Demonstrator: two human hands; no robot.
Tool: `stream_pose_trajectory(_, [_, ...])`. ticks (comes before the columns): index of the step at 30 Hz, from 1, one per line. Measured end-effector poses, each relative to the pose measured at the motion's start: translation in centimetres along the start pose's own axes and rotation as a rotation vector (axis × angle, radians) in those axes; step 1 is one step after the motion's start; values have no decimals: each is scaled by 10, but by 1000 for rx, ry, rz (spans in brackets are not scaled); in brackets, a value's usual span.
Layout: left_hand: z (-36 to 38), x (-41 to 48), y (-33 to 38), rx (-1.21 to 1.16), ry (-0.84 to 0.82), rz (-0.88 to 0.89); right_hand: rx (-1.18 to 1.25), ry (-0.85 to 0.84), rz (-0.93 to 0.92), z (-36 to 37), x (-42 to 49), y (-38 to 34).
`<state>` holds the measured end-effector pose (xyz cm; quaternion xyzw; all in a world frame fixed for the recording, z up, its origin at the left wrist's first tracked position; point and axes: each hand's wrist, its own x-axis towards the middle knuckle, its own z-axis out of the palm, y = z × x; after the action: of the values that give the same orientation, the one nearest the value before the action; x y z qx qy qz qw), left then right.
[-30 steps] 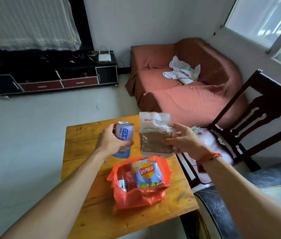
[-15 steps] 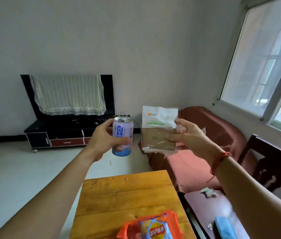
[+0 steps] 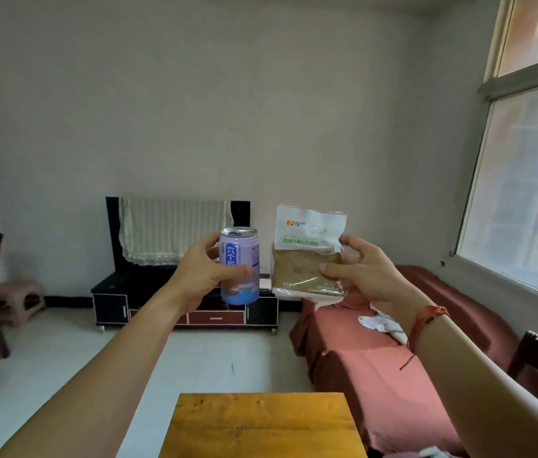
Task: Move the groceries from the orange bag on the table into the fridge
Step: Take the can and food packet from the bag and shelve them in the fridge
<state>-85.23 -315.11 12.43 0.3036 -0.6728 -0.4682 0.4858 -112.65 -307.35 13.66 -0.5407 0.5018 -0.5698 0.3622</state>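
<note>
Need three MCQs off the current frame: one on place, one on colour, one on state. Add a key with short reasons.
1. The can is:
A. in the left grip
B. inside a fridge
C. inside an orange bag

2. The sofa cover is:
A. green
B. reddish-pink
C. white

3. The right grip:
A. hangs empty
B. holds the packet
C. is balled into a fist

Key:
1 A, its fingers wrap the upright can.
2 B, the cover is reddish-pink throughout.
3 B, its thumb is in front of the packet and its fingers behind.
</note>
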Motion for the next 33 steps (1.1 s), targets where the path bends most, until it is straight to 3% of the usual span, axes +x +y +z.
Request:
stream_pose_trajectory(15, [-67, -40, 5, 64, 236, 33, 31, -165, -47, 77, 22, 5])
stream_pose_trajectory(33, [-248, -190, 31, 308, 702, -39, 152, -553, -102, 324, 23, 4])
